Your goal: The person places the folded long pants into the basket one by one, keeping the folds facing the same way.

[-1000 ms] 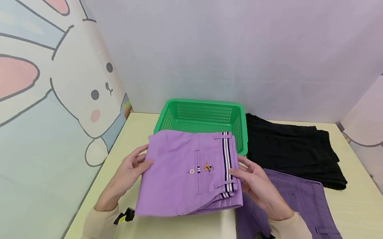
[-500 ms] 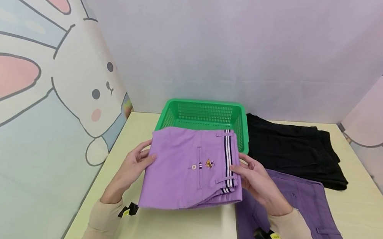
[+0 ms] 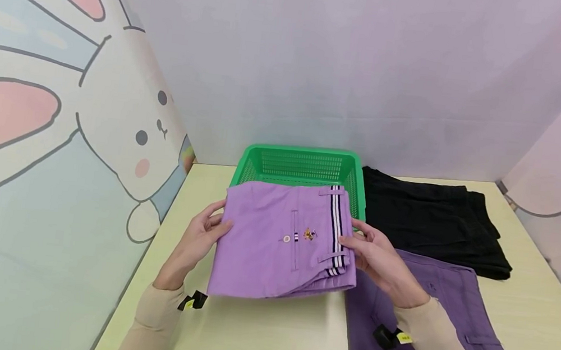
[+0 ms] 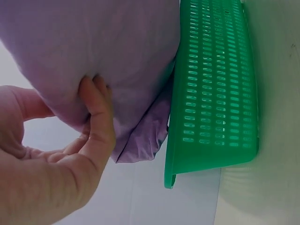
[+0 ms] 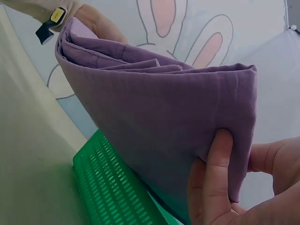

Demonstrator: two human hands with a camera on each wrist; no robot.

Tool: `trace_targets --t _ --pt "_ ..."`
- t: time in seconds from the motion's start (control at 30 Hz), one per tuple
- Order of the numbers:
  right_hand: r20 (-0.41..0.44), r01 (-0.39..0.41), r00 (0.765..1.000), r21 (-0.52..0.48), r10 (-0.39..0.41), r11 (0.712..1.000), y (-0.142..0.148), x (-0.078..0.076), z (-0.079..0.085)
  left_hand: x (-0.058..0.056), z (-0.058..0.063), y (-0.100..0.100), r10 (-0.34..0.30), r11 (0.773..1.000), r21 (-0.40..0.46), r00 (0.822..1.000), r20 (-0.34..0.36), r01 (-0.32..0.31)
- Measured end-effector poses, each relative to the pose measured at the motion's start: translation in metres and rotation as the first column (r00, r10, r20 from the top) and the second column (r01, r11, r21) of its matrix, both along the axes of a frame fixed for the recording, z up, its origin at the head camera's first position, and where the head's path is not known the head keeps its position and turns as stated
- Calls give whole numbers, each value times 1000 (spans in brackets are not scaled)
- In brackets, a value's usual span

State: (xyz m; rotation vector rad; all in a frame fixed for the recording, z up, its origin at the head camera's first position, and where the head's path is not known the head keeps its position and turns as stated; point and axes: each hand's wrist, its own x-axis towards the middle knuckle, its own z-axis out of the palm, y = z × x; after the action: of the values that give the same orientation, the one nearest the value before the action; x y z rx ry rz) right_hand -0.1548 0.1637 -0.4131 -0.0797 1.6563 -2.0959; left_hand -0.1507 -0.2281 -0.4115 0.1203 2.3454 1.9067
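Observation:
Folded lilac pants hang between both hands in the head view, with a striped waistband, a button and a small embroidered emblem on top. At their left edge my left hand pinches the cloth, thumb above and fingers beneath. On the waistband side my right hand grips them the same way. In the right wrist view the pants show several folded layers. The far edge of the pants overlaps the near part of a green basket, hiding it. In the left wrist view the basket's slotted wall stands beside the cloth.
Folded black pants lie on the table, right of the basket. Nearer, folded dark purple pants lie partly under my right forearm. A cartoon-printed curtain borders the left side, and a pale curtain stands behind.
Both hands have carried the lilac pants a little forward and slightly right, over more of the basket's near side. The basket and the other pants have stayed put.

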Motion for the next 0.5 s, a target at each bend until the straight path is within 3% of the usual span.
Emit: trace_targets --t 0.5 --pt "4 6 1000 19 -6 1000 1 -14 0 -14 -2 0 31 999 -17 999 20 -31"
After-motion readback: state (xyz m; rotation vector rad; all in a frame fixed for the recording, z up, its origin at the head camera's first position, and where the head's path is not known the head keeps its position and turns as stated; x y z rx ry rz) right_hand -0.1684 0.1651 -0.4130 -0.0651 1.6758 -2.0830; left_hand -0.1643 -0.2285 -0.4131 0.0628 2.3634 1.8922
